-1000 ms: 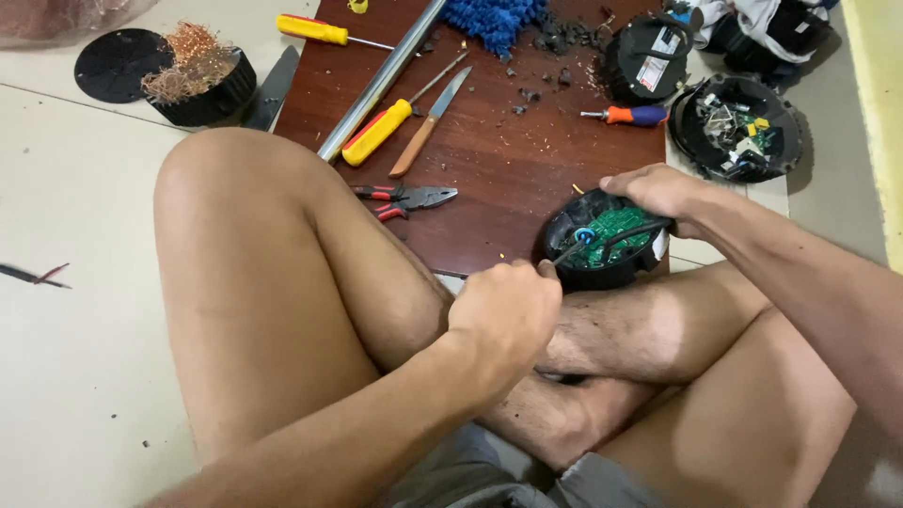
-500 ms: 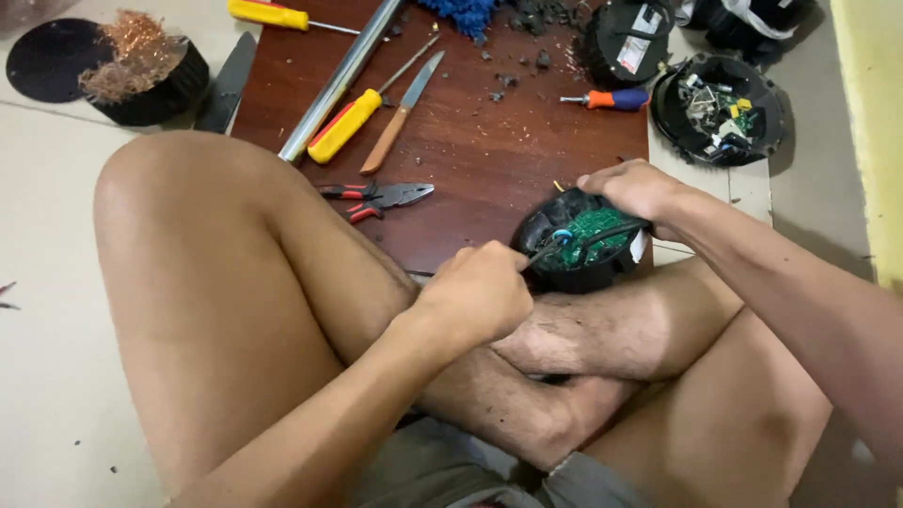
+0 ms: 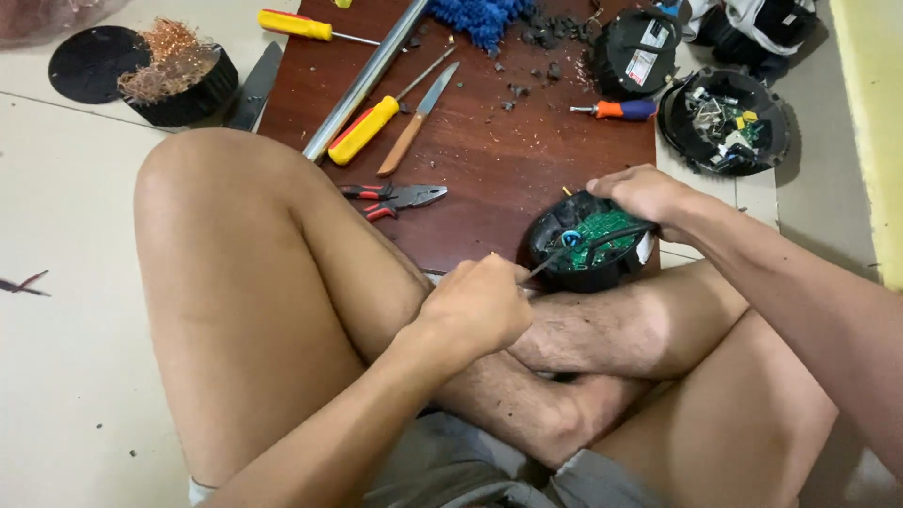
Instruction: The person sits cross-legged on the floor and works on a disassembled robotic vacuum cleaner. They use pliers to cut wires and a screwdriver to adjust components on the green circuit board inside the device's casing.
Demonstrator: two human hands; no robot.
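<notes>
Housing: round black housing (image 3: 588, 246) with green circuit board (image 3: 594, 233), near edge of brown board (image 3: 489, 160).
Right hand: right hand (image 3: 644, 193) clamped on its far rim.
Left hand: left hand (image 3: 480, 306) fisted around thin tool (image 3: 546, 266), tip inside.
Nearby: pliers (image 3: 395, 198) to the left.

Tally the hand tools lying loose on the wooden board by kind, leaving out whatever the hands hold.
Yellow-handled screwdrivers: 2
Orange-and-blue-handled screwdriver: 1
Wooden-handled knife: 1
Red-handled pliers: 1
Total: 5

Left out: the thin tool in the left hand, and the round black housing steadied by the right hand.
</notes>
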